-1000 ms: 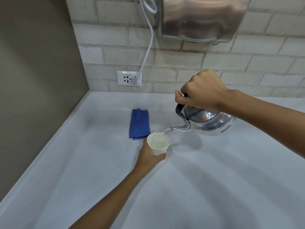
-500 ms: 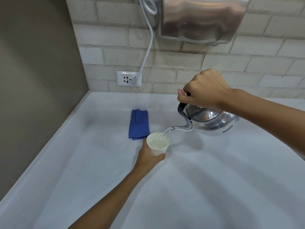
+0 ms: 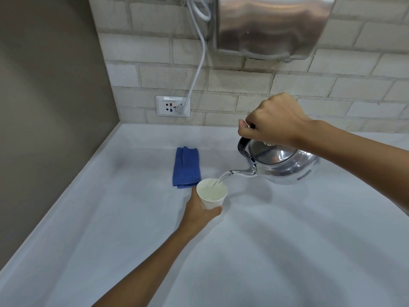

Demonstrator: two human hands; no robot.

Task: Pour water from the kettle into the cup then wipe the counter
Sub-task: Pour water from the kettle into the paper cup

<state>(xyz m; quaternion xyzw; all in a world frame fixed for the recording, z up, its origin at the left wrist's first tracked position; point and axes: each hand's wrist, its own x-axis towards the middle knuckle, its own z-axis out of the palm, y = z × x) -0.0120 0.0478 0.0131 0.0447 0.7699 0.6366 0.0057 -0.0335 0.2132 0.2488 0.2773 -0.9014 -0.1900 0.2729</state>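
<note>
A shiny metal kettle [image 3: 285, 163] hangs tilted above the white counter [image 3: 265, 251], its spout pointing left. My right hand [image 3: 274, 120] is closed around its black handle. A thin stream of water runs from the spout into a white paper cup [image 3: 212, 193], which is nearly full. My left hand [image 3: 199, 210] grips the cup from the near left side. A folded blue cloth [image 3: 187, 167] lies flat on the counter just behind the cup.
A brick wall stands at the back with a power socket [image 3: 172, 106] and a white cable plugged into it. A steel appliance [image 3: 272, 25] is mounted on the wall above. A plain grey wall closes off the left side.
The kettle and my right hand have drifted slightly right and up while water keeps pouring. The cup and my left hand have stayed in place.
</note>
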